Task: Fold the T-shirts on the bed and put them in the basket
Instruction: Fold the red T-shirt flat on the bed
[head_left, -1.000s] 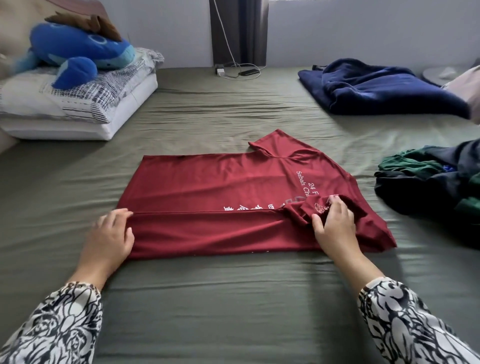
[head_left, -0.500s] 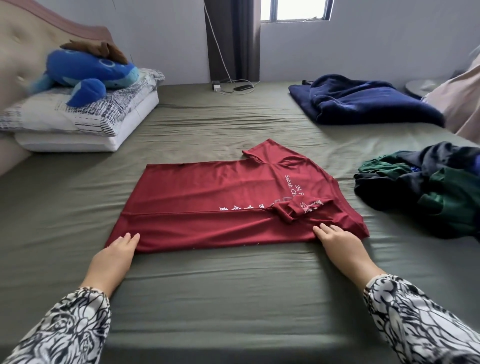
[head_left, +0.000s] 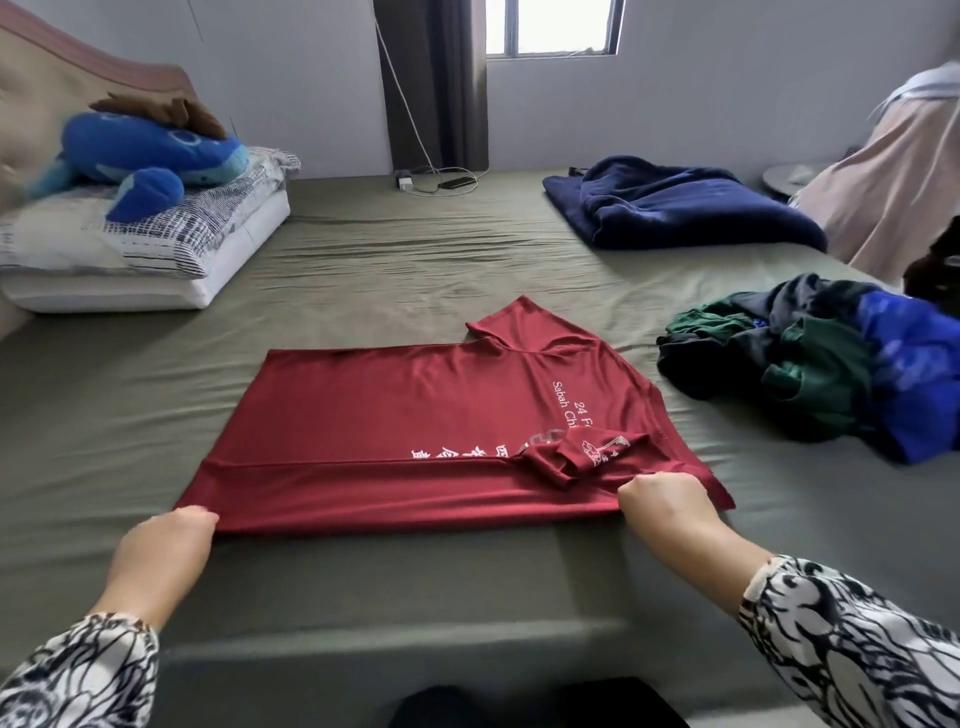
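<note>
now each hand, left hand (head_left: 165, 545) and right hand (head_left: 667, 506), grips the half-folded maroon t-shirt (head_left: 415, 421) with white print.

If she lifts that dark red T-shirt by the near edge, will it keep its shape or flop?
Probably flop: the red T-shirt lies flat on the bed, its folded-in sleeve bunched in soft wrinkles. It looks thin and faintly shiny, so likely light and somewhat slippery. With the left hand and right hand gripping the near edge apart, the middle would likely sag.
</note>
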